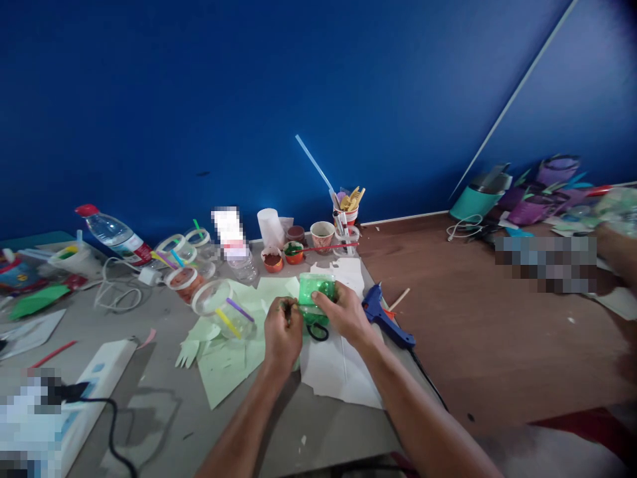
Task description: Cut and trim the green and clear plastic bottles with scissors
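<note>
Head view: I see the right hand (344, 316) clasped on the green plastic cup (314, 288), which sits over the white paper (338, 375) at mid-table. Left hand (281, 333) has its fingers pinched on a small dark item (288, 309) touching the cup; I can't tell what it is. Blue glue gun (382, 313) lies just right.

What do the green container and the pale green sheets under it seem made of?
The green container looks like thin glossy plastic: translucent, with bright glints. The pale green sheets look like matte paper: flat, cut outlines, no shine.
</note>
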### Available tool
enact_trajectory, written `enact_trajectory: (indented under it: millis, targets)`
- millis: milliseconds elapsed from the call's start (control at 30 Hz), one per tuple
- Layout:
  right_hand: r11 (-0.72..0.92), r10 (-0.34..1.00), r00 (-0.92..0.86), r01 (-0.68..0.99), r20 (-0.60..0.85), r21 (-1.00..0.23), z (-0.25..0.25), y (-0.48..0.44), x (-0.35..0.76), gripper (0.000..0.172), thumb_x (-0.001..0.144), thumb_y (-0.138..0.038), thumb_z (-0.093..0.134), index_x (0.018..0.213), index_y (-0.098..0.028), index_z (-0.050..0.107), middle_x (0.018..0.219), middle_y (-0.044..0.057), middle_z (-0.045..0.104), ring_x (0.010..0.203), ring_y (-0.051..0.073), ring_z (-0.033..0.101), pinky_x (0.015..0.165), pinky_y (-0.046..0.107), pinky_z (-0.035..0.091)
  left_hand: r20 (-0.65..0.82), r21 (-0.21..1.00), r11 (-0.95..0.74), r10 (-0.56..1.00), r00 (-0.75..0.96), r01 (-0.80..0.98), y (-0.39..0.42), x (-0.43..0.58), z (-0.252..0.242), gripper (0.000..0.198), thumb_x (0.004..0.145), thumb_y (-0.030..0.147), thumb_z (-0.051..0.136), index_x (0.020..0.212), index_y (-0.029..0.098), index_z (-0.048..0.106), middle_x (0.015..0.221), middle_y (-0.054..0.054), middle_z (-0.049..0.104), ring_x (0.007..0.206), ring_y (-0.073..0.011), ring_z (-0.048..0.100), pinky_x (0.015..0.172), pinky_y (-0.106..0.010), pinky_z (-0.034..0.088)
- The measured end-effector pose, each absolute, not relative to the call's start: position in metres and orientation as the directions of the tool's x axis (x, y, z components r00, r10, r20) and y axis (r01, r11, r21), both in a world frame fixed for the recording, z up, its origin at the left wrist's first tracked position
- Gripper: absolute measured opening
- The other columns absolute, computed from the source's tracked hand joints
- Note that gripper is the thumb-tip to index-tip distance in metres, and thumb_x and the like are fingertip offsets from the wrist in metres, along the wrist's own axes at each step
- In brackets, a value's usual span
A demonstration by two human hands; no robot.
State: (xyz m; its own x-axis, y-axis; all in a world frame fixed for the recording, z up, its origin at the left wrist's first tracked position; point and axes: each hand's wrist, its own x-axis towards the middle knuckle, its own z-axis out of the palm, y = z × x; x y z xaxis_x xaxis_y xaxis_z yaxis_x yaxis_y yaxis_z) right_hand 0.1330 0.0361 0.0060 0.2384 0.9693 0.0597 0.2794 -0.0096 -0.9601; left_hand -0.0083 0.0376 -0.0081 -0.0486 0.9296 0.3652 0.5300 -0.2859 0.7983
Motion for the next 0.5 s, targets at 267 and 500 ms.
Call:
enact_trajectory:
  millis: [267, 500]
  targets:
    - [-0.003, 0.967, 0.252, 0.158, 0.037, -0.987, 0.002, 0.04, 0.136, 0.03, 0.072, -0.048, 0.057, 0.068, -0.018, 0.054, 0.058, -0.003, 0.047, 0.056, 0.012, 0.04, 0.049, 0.023, 0.03, 0.201, 0.978, -0.193, 0.973, -0.114, 0.08, 0.04, -0.005, -0.014, 0.02, 0.083, 0.037, 0.055, 0.082, 0.018, 0.061, 0.077, -0.003, 0.062, 0.072, -0.0163, 0.06, 0.069, -0.029, 0.047]
    - [0.006, 0.961, 0.275, 0.124, 0.04, -0.992, 0.0, 0.043, 0.141, 0.031, 0.073, -0.048, 0.057, 0.073, -0.018, 0.056, 0.062, -0.002, 0.05, 0.058, 0.013, 0.041, 0.05, 0.023, 0.032, 0.432, 0.882, -0.402, 0.898, -0.083, 0.245, 0.041, -0.015, -0.017, 0.027, 0.086, 0.036, 0.057, 0.107, 0.021, 0.065, 0.107, -0.008, 0.06, 0.099, -0.0202, 0.061, 0.088, -0.035, 0.049]
